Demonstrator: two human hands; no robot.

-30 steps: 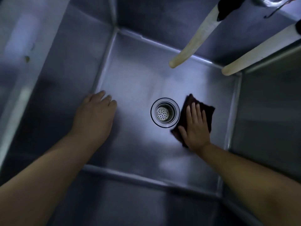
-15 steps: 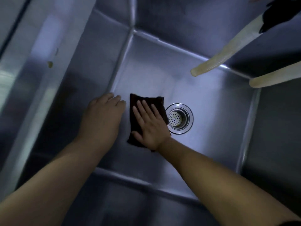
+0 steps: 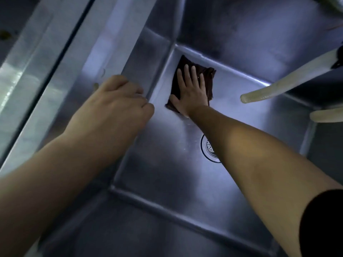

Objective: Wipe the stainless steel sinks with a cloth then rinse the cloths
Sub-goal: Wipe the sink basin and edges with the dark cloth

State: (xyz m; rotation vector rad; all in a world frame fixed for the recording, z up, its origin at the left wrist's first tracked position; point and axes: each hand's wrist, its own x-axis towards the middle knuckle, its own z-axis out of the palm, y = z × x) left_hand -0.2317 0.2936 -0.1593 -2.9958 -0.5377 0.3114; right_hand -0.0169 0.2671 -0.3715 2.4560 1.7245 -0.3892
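I look down into a deep stainless steel sink (image 3: 167, 173). A dark brown cloth (image 3: 208, 78) lies flat on the sink floor in its far left corner. My right hand (image 3: 191, 88) presses on the cloth with straight, spread fingers. My left hand (image 3: 115, 102) is at the sink's left wall, fingers loosely curled, holding nothing. The round drain (image 3: 208, 148) shows in the middle of the floor, partly hidden behind my right forearm.
Two pale hoses (image 3: 278, 86) (image 3: 326, 115) hang into the sink from the upper right, their open ends above the floor. A broad steel rim (image 3: 65, 71) runs along the left, with a second basin beyond it.
My right hand has slid the cloth from beside the drain up into the far left corner. My left hand has lifted off the sink floor to the left wall.
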